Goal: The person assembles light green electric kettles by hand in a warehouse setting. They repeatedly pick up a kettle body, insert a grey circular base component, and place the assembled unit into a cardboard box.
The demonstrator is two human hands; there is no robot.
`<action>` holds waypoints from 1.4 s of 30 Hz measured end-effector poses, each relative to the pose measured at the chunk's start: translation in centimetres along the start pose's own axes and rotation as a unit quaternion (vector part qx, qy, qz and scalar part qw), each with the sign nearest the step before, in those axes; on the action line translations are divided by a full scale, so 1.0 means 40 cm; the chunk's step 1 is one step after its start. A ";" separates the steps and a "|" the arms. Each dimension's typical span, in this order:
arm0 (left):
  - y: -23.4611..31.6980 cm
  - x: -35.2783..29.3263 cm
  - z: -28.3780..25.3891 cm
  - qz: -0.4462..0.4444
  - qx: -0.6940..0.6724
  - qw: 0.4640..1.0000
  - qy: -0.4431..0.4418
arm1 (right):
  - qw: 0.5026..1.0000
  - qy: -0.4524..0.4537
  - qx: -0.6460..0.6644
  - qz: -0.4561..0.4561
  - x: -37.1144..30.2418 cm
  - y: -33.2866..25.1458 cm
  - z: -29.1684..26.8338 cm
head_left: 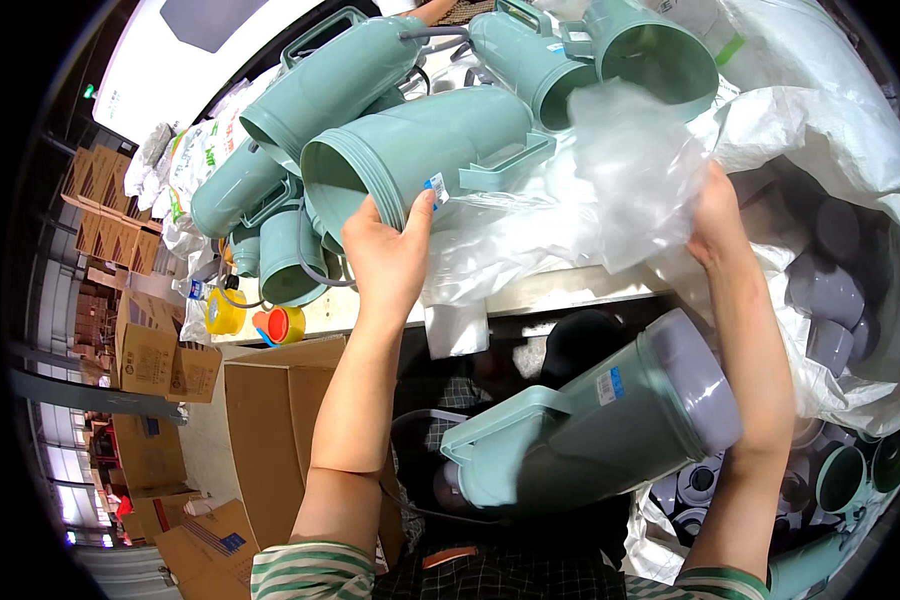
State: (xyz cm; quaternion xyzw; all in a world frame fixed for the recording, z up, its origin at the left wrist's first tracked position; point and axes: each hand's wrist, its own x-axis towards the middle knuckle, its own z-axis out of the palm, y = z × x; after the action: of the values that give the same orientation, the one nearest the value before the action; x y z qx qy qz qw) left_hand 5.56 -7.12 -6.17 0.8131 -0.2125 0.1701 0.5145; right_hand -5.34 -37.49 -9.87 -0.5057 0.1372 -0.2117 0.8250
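My left hand (pixel 385 250) is closed round the ridged open rim of a teal plastic cylinder with a handle (pixel 440 140), thumb by its small blue-and-white label. The cylinder lies on its side on the table, mouth toward me. My right hand (pixel 715 215) grips the side of a clear plastic bag (pixel 635 170), smeared by motion. The bag's crumpled film spreads left under the cylinder's handle. Across my lap, between my forearms, rests a second teal cylinder (pixel 570 440) with a purple-grey end piece (pixel 695 380) and a thin dark hoop at its lower end.
More teal cylinders (pixel 335 85) are heaped at the back of the table. Yellow tape (pixel 225 312) and red tape (pixel 287 324) sit at its left edge. An open cardboard box (pixel 285 430) stands left; a white sack (pixel 810 120) with purple-grey parts (pixel 830 300) is right. Another person's arm (pixel 433 12) shows at top.
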 end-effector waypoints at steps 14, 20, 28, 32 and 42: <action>-0.020 0.022 0.024 -0.012 0.159 0.987 -0.025 | 0.660 -0.404 -0.617 0.144 -0.104 -0.046 -0.026; -0.044 0.025 0.011 0.004 0.076 0.997 0.008 | 0.691 -0.334 -0.640 0.031 -0.104 -0.048 -0.051; -0.037 0.021 0.006 -0.017 0.088 0.996 -0.009 | 0.978 -0.190 -0.077 0.039 -0.084 -0.056 0.022; -0.036 0.025 0.017 -0.019 0.065 0.998 0.001 | 0.911 -0.385 -0.144 0.027 -0.040 -0.029 0.111; -0.049 0.006 0.020 0.012 0.101 0.995 0.000 | 0.636 -0.618 -0.454 0.086 0.002 0.026 0.329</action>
State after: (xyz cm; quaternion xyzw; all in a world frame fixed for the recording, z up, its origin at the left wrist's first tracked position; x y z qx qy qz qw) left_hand 6.81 -7.14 -7.87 0.8584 -0.2036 0.1968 0.4277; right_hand 0.75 -26.90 -4.86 -0.8151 -0.2830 0.3115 0.3981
